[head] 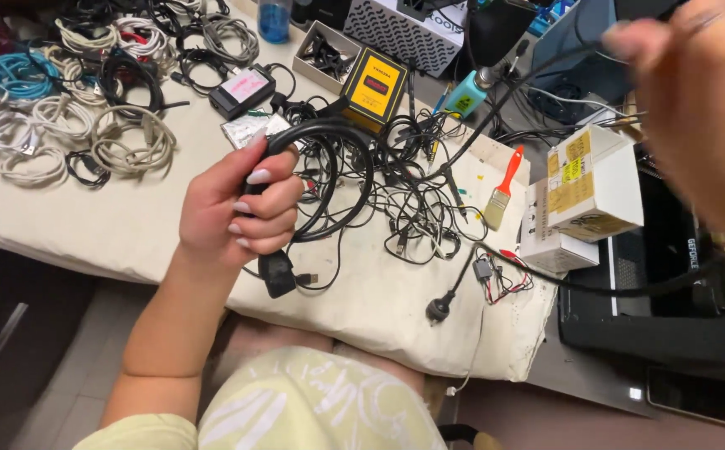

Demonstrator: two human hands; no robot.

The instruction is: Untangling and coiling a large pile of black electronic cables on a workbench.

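L hand (241, 212): fingers clenched round coiled black cable (329, 171), above bench (129, 225).
Plug end (276, 273): hangs just below the fist.
R hand (700, 108): raised, blurred; seems to pinch the same cable's far part, grip not sure.
Cable axis: runs L-to-R between hands, over the wire tangle (416, 200).
Nearer to coil: L hand.

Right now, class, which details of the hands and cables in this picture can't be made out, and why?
- Right hand, head view: motion-blurred and cut off by the right edge; its grip can't be read.
- Thick black cable: partly hidden inside the left hand.
- Cable tangle: strands overlap, too thin to trace.
- White cable coils: cut off at the left edge.
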